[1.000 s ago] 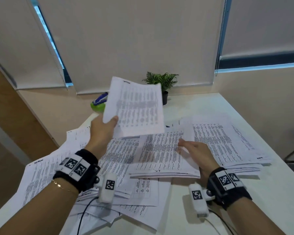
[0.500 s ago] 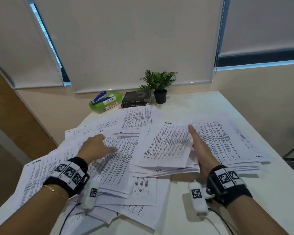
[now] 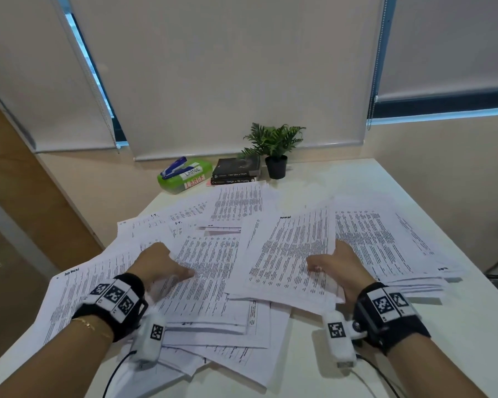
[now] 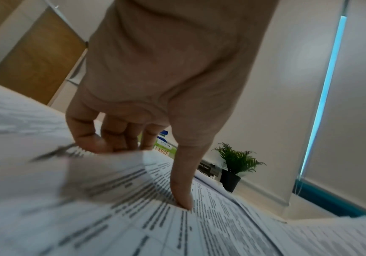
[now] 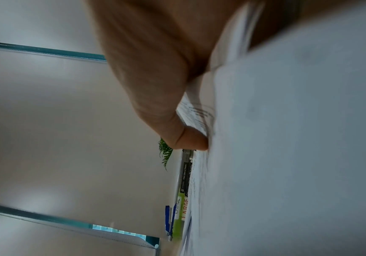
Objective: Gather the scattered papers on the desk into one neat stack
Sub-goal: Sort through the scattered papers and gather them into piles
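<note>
Head view: beyond both hands, a green box [image 3: 184,176] reads "LARGE" twice, beside two black books [image 3: 236,170]. Left hand [image 3: 158,264] pinches a sheet's edge; right hand [image 3: 335,265] pinches the papers [image 3: 288,254] strewn across the tabletop [image 3: 457,326].

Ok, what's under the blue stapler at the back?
The stapler lies on a green box labelled LARGE. The box's contents can't be seen, and papers hide its lower front edge.

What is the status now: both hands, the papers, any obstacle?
Left hand grips a sheet's edge, thumb on top. Right hand pinches the middle bundle. Papers not yet stacked. Books, plant beyond the papers, not in the way.
</note>
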The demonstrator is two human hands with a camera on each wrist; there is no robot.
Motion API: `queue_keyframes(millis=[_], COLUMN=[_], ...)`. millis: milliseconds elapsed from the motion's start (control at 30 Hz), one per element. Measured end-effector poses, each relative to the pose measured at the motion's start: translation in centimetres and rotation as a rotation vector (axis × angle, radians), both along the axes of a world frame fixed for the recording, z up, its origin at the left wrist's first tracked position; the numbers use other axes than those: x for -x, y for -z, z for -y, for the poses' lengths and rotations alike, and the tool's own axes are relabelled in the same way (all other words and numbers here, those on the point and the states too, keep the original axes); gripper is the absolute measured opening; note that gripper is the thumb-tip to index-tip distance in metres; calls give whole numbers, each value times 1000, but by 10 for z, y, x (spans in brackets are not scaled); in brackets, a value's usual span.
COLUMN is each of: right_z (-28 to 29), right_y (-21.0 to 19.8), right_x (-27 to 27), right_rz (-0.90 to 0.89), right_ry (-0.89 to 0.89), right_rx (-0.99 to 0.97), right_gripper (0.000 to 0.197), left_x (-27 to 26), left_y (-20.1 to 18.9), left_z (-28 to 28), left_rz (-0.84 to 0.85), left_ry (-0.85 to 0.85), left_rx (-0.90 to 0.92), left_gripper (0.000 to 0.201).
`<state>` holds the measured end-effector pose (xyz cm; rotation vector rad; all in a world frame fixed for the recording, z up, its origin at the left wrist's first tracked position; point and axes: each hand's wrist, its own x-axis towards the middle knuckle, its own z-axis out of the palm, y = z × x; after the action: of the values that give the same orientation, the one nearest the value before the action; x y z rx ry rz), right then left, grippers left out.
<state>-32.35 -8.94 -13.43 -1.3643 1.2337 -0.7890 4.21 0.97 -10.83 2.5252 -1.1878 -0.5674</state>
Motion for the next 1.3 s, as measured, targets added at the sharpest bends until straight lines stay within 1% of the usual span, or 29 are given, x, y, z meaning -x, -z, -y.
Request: queue_keyframes(millis=[33, 67, 100, 133, 167, 233, 267, 333, 367, 433, 533, 600, 667, 700, 733, 767, 867, 900, 933, 1000, 1033, 1067, 1100, 1133, 1167, 1200, 1233, 1267, 1300], right_z=[1, 5, 11, 24, 25, 5, 0, 0, 1, 2, 1, 0, 0, 2, 1, 2, 1, 3, 2, 5, 5, 5, 4, 2, 1, 1, 0, 0, 1], right_y=[2, 7, 15, 31, 31, 5, -3, -4, -3, 1, 6, 7, 7, 9, 9, 12, 8, 7, 2, 0, -2, -3, -5, -8, -9, -6, -4, -1, 2], right_x=[-1, -1, 1, 3, 2, -1, 0, 0, 0, 1, 1, -2, -3, -3, -4, -4, -3, -4, -4, -5, -5, -5, -4, -3, 0, 2, 3, 4, 4], right_rz=[31, 52, 84, 122, 142, 158, 153, 150, 159, 166, 149, 163, 259, 319, 358, 357, 208, 173, 159, 173, 177, 180, 184, 167, 131, 94, 66, 55, 51], right_ry=[1, 8, 4, 8, 21, 42, 59, 68, 68, 50, 58, 78, 75, 78, 81, 77, 67, 76, 90, 157, 158, 146, 133, 121, 108, 82, 45, 21, 18], right_rx=[-18, -25, -23, -18, -26, -50, -61, -84, -59, -17, 57, 78, 76, 46, 15, 20, -4, 4, 4, -53, -89, -120, -141, -143, -110, -51, -11, 8, 16], right_gripper=[40, 59, 78, 86, 81, 70, 66, 55, 54, 60, 83, 91, 101, 101, 95, 84, 36, 28, 29, 53, 67, 78, 85, 85, 77, 64, 43, 28, 23], left_x=[3, 5, 5, 7, 8, -1, -7, -16, -18, -19, -12, -3, 12, 24, 34, 47, 76, 81, 87, 91, 93, 92, 94, 94, 95, 94, 93, 91, 88], left_y=[-1, -1, -2, -6, -12, -21, -27, -46, -56, -77, -107, -120, -125, -125, -122, -120, -100, -91, -81, -59, -49, -38, -31, -24, -20, -16, -13, -11, -9], left_z=[-1, -3, -3, -5, -7, -8, -8, -11, -14, -19, -25, -25, -22, -20, -16, -12, 10, 19, 29, 47, 53, 59, 63, 67, 69, 71, 72, 74, 75], left_rz=[5, 24, 51, 66, 78, 112, 137, 184, 202, 250, 331, 248, 66, -26, -110, -193, -389, -454, -508, -553, -532, -519, -510, -490, -442, -381, -335, -302, -284], left_ry=[-11, -24, -24, -19, -28, -62, -80, -83, -83, -98, -163, -165, -164, -168, -157, -138, -74, -64, -58, -21, 17, 66, 119, 163, 205, 240, 265, 274, 277], left_rx=[52, 115, 165, 204, 227, 264, 273, 286, 303, 383, 605, 744, 847, 879, 899, 914, 877, 853, 819, 696, 593, 479, 370, 288, 225, 184, 171, 188, 221], left_gripper=[58, 47, 53, 58, 58, 53, 47, 30, 25, 24, 35, 46, 46, 43, 41, 38, 29, 26, 24, 25, 35, 49, 62, 69, 71, 69, 62, 54, 48])
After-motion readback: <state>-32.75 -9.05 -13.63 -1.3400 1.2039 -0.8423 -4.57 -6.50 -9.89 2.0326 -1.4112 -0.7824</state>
